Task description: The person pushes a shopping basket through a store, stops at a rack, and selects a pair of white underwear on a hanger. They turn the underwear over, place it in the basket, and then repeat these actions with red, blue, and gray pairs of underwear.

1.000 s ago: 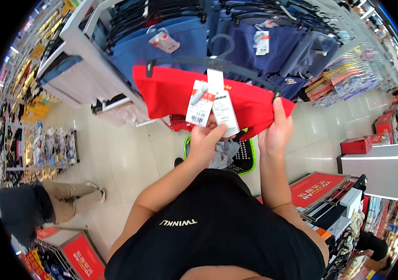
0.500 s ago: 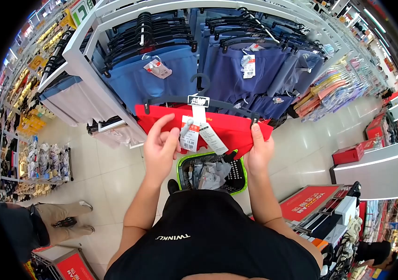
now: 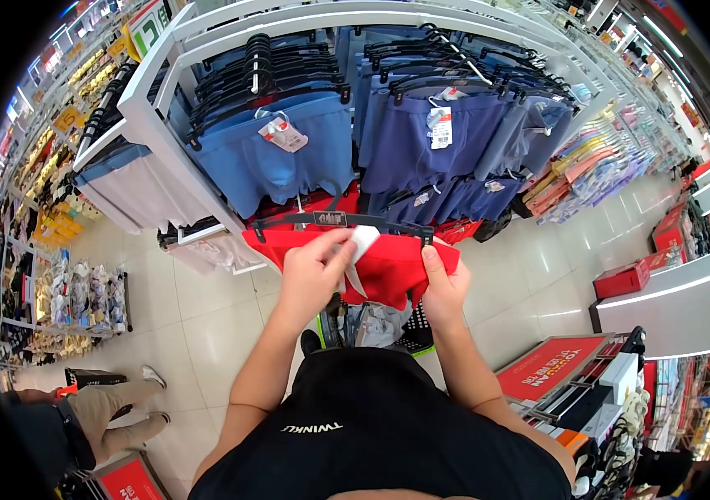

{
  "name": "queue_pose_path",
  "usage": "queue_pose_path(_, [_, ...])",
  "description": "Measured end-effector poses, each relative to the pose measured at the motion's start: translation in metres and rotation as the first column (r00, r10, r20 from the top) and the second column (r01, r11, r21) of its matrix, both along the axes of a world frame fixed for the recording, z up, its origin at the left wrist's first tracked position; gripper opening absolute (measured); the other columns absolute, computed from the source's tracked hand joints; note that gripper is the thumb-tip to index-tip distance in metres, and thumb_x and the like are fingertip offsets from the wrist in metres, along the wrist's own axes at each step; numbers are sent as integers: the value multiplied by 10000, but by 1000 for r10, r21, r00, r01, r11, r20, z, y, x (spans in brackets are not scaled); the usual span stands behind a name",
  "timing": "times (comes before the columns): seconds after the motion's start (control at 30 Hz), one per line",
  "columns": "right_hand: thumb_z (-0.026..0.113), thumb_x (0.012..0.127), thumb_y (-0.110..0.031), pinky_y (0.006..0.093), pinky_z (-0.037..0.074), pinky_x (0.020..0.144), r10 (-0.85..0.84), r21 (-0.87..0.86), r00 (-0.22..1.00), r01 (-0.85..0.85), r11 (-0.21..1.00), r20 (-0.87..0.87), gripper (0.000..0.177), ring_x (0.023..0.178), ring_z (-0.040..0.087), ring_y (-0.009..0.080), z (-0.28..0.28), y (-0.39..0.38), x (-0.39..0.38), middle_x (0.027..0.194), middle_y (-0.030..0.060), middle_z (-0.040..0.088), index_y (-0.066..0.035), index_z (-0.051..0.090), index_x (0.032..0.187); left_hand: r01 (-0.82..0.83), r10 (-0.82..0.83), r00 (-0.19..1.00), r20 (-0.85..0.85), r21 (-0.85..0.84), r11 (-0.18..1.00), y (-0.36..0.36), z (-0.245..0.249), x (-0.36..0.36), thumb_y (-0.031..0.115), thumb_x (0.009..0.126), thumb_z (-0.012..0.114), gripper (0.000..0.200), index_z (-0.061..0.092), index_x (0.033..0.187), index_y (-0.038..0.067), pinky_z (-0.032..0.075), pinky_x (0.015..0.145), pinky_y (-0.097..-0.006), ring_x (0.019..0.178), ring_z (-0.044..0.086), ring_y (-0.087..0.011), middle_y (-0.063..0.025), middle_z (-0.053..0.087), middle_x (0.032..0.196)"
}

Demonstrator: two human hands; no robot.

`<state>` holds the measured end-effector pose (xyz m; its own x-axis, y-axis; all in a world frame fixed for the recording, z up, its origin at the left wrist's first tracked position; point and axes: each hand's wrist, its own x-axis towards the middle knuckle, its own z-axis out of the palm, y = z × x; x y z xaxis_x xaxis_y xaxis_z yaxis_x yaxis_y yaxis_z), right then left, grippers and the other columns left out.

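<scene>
Red boxer briefs [image 3: 392, 265] hang from a black clip hanger [image 3: 384, 223] in front of me. My right hand [image 3: 446, 287] grips the right end of the waistband by the hanger clip, thumb on the near side. With closed fingers, my left hand [image 3: 317, 267] holds the white price tag [image 3: 363, 242], which is turned and partly blurred. Below the briefs stands a black shopping basket [image 3: 417, 333] with a green rim. Inside it are clear plastic packages [image 3: 378, 323]. The briefs and my body cover part of the basket.
A white rack ahead holds blue briefs [image 3: 280, 158] and purple-blue briefs [image 3: 446, 125], with more red ones low down. Pale garments [image 3: 134, 187] hang on its left side. A person in tan trousers [image 3: 117, 412] stands at left. A red-signed display [image 3: 550, 367] is at right.
My left hand has closed on the tag and flipped it, hiding its printed face. The briefs and hanger have come lower and slightly left, with my right hand moving along.
</scene>
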<state>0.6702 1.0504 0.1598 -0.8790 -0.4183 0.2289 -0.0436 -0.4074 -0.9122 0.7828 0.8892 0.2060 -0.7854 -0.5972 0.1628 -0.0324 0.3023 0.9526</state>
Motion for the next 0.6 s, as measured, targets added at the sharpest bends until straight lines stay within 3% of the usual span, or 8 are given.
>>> queue_pose_path(0.1, [592, 946, -157, 252, 447, 834, -7, 34, 1000, 8, 999, -9, 276, 913, 562, 104, -1, -2, 2, 1008, 46, 633, 60, 611, 1115, 47, -34, 999, 39, -433, 900, 4, -14, -2, 218, 836, 669, 241, 697, 1042, 96, 442, 476, -304, 486, 579, -223, -114, 598, 602])
queue_pose_path(0.2, [595, 946, -166, 251, 450, 832, -24, 6, 999, 23, 1000, 35, 278, 910, 562, 102, -2, -2, -2, 1004, 44, 628, 53, 606, 1117, 104, -94, 995, 45, -513, 852, 11, -15, 1, 215, 836, 671, 235, 701, 1043, 107, 461, 498, -324, 510, 596, -222, -103, 606, 603])
queue_pose_path(0.27, [597, 946, -178, 254, 455, 828, -87, -6, 992, 88, 996, 96, 287, 905, 564, 102, -6, 0, -7, 1008, 46, 621, 48, 596, 1124, 115, -97, 993, 62, -509, 853, 16, -20, 3, 221, 832, 672, 197, 710, 986, 104, 473, 510, -338, 531, 610, -227, -83, 625, 623])
queue_pose_path(0.33, [599, 945, -181, 255, 458, 824, -132, -30, 983, 137, 990, 127, 283, 901, 570, 107, -3, 2, -15, 1016, 53, 624, 46, 599, 1114, 139, -201, 979, -42, -585, 799, 19, -26, 6, 223, 829, 672, 161, 708, 914, 92, 476, 504, -337, 541, 617, -234, -72, 645, 652])
queue_pose_path(0.4, [558, 956, -136, 330, 495, 871, -96, -168, 970, 136, 976, 225, 227, 949, 621, 192, 6, 4, -19, 1071, 113, 626, 32, 562, 1109, 153, -181, 983, 7, -572, 806, 22, -29, 11, 225, 827, 671, 150, 698, 865, 82, 479, 503, -335, 552, 624, -236, -72, 657, 680])
queue_pose_path(0.47, [548, 960, -137, 346, 501, 880, -75, -236, 963, 139, 962, 260, 220, 956, 624, 204, 11, 7, -26, 1073, 122, 625, 26, 553, 1108, 194, -170, 981, 93, -514, 836, 21, -37, 16, 222, 829, 667, 151, 699, 871, 80, 480, 507, -330, 553, 625, -235, -75, 662, 690])
queue_pose_path(0.53, [546, 961, -140, 352, 502, 883, -53, -261, 961, 126, 957, 271, 214, 961, 623, 208, 12, 12, -32, 1073, 123, 623, 24, 550, 1099, 188, -171, 982, 81, -492, 850, 21, -38, 22, 185, 820, 673, 138, 693, 869, 58, 472, 500, -309, 531, 616, -208, -75, 657, 679])
queue_pose_path(0.6, [544, 962, -142, 357, 504, 886, -33, -287, 961, 115, 951, 275, 209, 966, 623, 212, 14, 14, -34, 1073, 124, 621, 23, 548, 1090, 149, -162, 987, -7, -351, 924, 20, -36, 28, 125, 806, 683, 112, 684, 868, 32, 458, 490, -280, 503, 598, -171, -79, 639, 647])
